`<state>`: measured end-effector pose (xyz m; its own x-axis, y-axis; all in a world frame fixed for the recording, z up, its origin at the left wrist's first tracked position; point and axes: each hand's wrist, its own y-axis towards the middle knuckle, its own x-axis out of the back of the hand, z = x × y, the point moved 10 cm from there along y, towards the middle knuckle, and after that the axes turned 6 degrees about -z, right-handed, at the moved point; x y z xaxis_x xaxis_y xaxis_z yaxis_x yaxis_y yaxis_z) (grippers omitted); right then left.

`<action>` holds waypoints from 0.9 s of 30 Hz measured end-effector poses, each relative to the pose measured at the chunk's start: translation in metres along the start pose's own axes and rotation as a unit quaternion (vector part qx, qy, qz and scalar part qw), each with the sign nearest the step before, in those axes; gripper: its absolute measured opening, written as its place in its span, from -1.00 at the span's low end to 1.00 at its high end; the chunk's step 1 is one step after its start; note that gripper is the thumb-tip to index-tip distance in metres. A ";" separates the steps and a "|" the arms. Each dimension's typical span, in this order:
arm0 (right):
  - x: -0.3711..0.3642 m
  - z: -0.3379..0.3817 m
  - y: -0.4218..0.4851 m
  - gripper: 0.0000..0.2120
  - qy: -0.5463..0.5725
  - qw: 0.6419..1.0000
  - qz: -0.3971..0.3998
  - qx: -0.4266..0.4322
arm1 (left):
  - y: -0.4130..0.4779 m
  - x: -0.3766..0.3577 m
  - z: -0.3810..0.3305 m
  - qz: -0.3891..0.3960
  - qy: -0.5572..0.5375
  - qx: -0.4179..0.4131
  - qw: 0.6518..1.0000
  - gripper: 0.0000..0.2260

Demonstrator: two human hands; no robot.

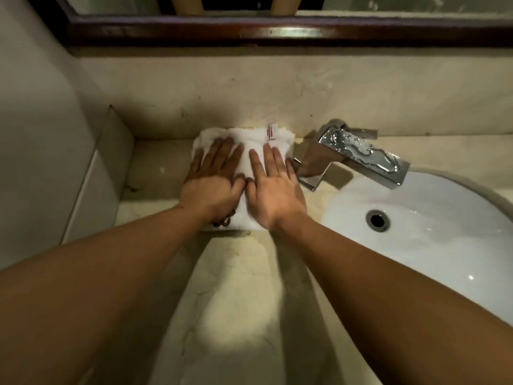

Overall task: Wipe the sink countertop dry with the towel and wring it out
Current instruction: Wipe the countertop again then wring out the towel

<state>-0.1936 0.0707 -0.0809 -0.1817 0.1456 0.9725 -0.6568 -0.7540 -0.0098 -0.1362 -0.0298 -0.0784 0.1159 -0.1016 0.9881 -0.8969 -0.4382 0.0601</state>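
A white folded towel [245, 140] with a small red-and-white label lies on the beige stone countertop [236, 287], pushed up against the back wall. My left hand [212, 177] presses flat on the towel's left half with straight fingers. Beside it, my right hand [273, 187] presses flat on the right half, fingers spread and straight. Both palms cover much of the towel. The white sink basin [433, 245] with its round drain sits to the right of the hands.
A chrome faucet [358, 157], wet with droplets, stands just right of the towel, reaching over the basin. A stone backsplash rises behind. A dark wooden mirror frame [277, 31] runs above it. A low side wall [105, 168] bounds the counter's left end.
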 end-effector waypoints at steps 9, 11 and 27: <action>0.004 0.014 -0.132 -0.42 0.039 0.998 -0.050 -0.029 | -0.118 0.004 -0.038 0.006 0.005 -0.042 0.999 -0.39; 0.004 0.011 -0.184 -0.42 0.035 0.998 -0.036 -0.035 | -0.165 0.004 -0.063 0.002 -0.003 -0.048 0.999 -0.40; 0.022 -0.092 -0.391 -0.40 -0.018 0.980 -0.013 -0.199 | -0.294 -0.013 -0.244 0.087 -0.049 -0.140 0.985 -0.42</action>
<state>-0.0081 0.4278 -0.0768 -0.1392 0.1327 0.9813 -0.8953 -0.4404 -0.0674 0.0222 0.3185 -0.0742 -0.0220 -0.2443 0.9695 -0.9879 -0.1435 -0.0586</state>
